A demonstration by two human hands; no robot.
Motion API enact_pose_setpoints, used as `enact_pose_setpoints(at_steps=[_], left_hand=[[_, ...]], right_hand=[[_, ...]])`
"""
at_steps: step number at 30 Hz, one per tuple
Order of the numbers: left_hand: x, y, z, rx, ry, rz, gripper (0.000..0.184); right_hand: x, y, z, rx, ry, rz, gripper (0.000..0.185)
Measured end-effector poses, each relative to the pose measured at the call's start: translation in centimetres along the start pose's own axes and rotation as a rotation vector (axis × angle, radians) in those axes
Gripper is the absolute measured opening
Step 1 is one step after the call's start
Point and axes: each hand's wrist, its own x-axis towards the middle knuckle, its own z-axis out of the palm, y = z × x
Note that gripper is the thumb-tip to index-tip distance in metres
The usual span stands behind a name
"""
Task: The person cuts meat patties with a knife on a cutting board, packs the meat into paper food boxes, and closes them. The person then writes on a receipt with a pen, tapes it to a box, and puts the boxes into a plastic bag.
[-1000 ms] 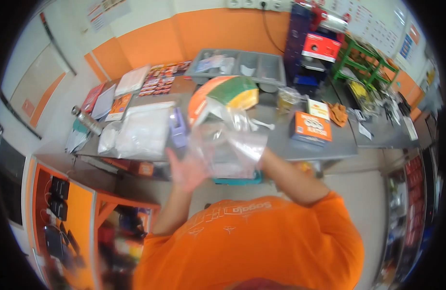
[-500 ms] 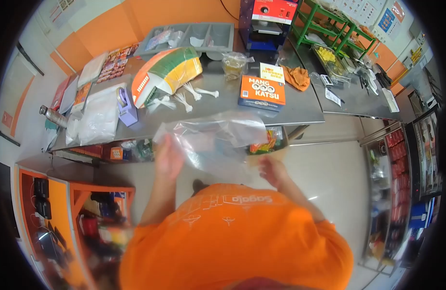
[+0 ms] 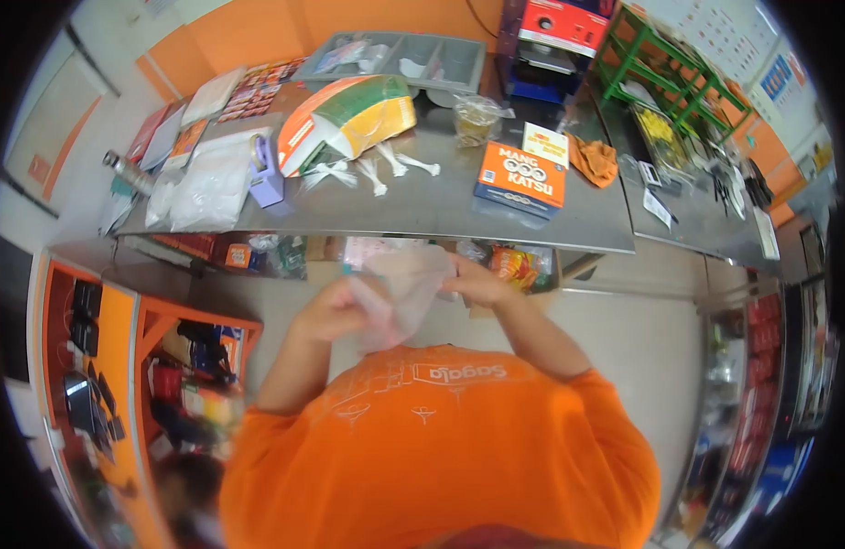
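A clear plastic bag (image 3: 409, 288) hangs between my two hands, in front of my chest and just off the table's front edge. My left hand (image 3: 335, 311) is closed on its left side, somewhat blurred. On the upper right side of the bag, my right hand (image 3: 473, 282) pinches the plastic. Behind the bag on the metal table (image 3: 349, 212) lies a green, white and orange packet (image 3: 349, 119), with several knotted white plastic strips (image 3: 377, 169) by it. An orange box (image 3: 520, 178) stands to the right.
A purple tape dispenser (image 3: 264, 174) and a stack of plastic bags (image 3: 212, 188) are at the left. A grey divided tray (image 3: 395, 64) stands at the back, near a tied bag (image 3: 477, 121). An orange glove (image 3: 595, 162) lies right. Below are an open drawer (image 3: 555, 265) and shelves.
The bag was spread wide between my hands half a second ago; now it is narrower and bunched. My hands have come closer together, and my right hand has moved up to the bag.
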Motion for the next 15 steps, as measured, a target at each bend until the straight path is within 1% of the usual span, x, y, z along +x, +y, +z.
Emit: enact_pose_setpoints(at_steps=[2,3,4,5,6,7,8,9,10,11,12,13,14,15], left_hand=[[-2.6,-0.7,-1.5,-0.205,-0.015,0.314,0.036],[-4.8,-1.4,-3.4,-0.339,-0.118,0.347,0.050],[-5.8,-1.0,-3.7,-0.400,-0.162,0.367,0.058],[-6.7,-0.6,-4.1,-0.462,-0.208,0.385,0.066],[-6.6,1.6,-3.0,-0.598,-0.064,0.327,0.079],[-6.3,2.7,-2.1,-0.736,0.080,0.265,0.092],[-5.8,2.1,-2.1,-0.722,0.180,0.061,0.098],[-4.9,1.0,-2.3,-0.700,0.274,-0.139,0.105],[-3.7,-0.7,-1.8,-0.625,0.261,-0.211,0.099],[-2.3,-1.9,-1.1,-0.548,0.244,-0.283,0.096],[-0.9,-1.7,-0.1,-0.538,0.236,-0.280,0.096],[0.4,-1.2,1.0,-0.459,0.324,-0.204,0.083],[1.0,-0.9,1.6,-0.385,0.406,-0.131,0.075],[0.9,-1.0,1.4,-0.385,0.387,-0.138,0.075]], right_hand=[[1.7,1.2,0.3,0.206,0.017,0.053,0.054],[1.5,-1.4,1.6,0.280,0.080,0.017,0.036],[1.4,-3.6,2.2,0.276,0.055,0.030,0.036],[1.4,-5.9,2.4,0.037,0.103,-0.035,0.036],[1.2,-7.9,2.8,-0.198,0.157,-0.109,0.036],[0.8,-9.7,3.6,-0.277,0.156,-0.201,0.045],[0.3,-11.2,4.0,-0.275,0.150,-0.200,0.045],[0.1,-12.6,4.0,-0.470,0.104,-0.243,0.053],[0.0,-14.1,4.0,-0.668,0.062,-0.290,0.061],[0.0,-15.3,4.0,-0.781,-0.019,-0.336,0.072],[0.0,-16.1,3.9,-0.787,-0.012,-0.345,0.072],[-0.1,-16.7,3.8,-0.896,-0.021,-0.376,0.073],[-0.4,-17.0,3.7,-1.002,-0.026,-0.400,0.074],[-0.8,-17.1,3.3,-1.003,-0.005,-0.396,0.074]])
